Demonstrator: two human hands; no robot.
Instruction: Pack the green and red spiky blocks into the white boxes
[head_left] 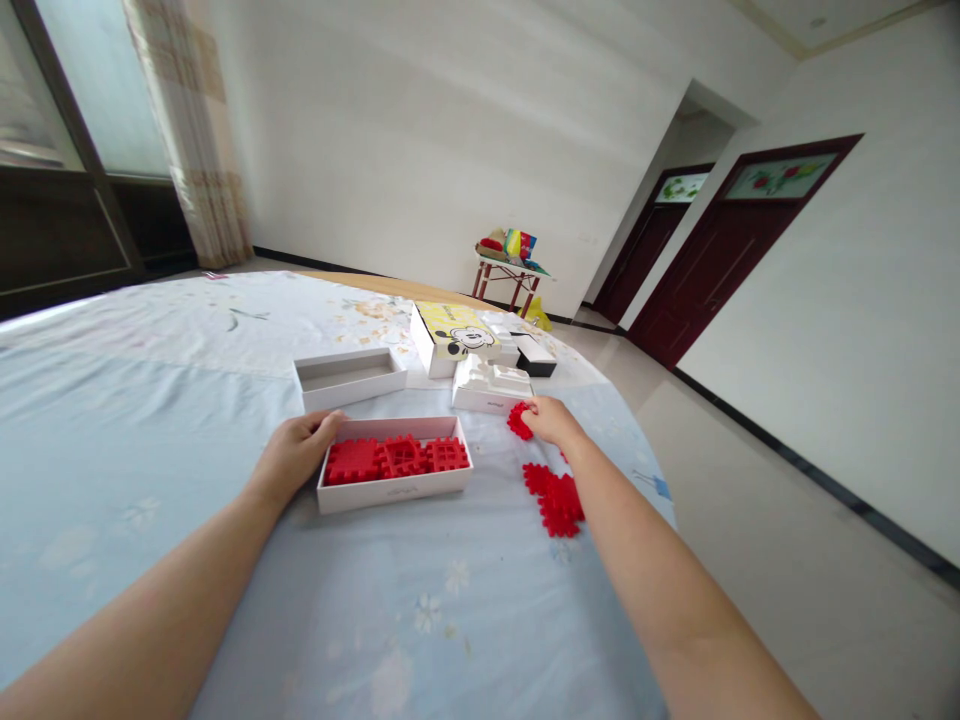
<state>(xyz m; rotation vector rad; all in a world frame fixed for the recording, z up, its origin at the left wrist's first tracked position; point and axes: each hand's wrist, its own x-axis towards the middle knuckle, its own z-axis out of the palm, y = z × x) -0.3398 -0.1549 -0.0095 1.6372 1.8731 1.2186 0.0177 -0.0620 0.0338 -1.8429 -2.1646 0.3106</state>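
My left hand (pixel 298 452) grips the left end of a white open box (pixel 397 490), thumb along its top edge. Inside the box lie several red plastic building blocks (pixel 401 457), flat squares with notched edges, some with window-like openings. Over to the right, my right hand (pixel 551 420) pinches one red notched block (pixel 518 421) just above or on the cloth; I cannot tell which. Beside my right forearm, a small pile of red blocks (pixel 556 498) rests on the tablecloth, partly hidden by the arm.
Behind the block box sits an empty white box lid (pixel 349 376). Farther back stand a yellow cartoon box (pixel 454 335), a white box with a moulded insert (pixel 491 388) and a black-and-white box (pixel 536 355). The table's rounded right edge runs past my right arm. A small side table (pixel 514 270) stands by the wall.
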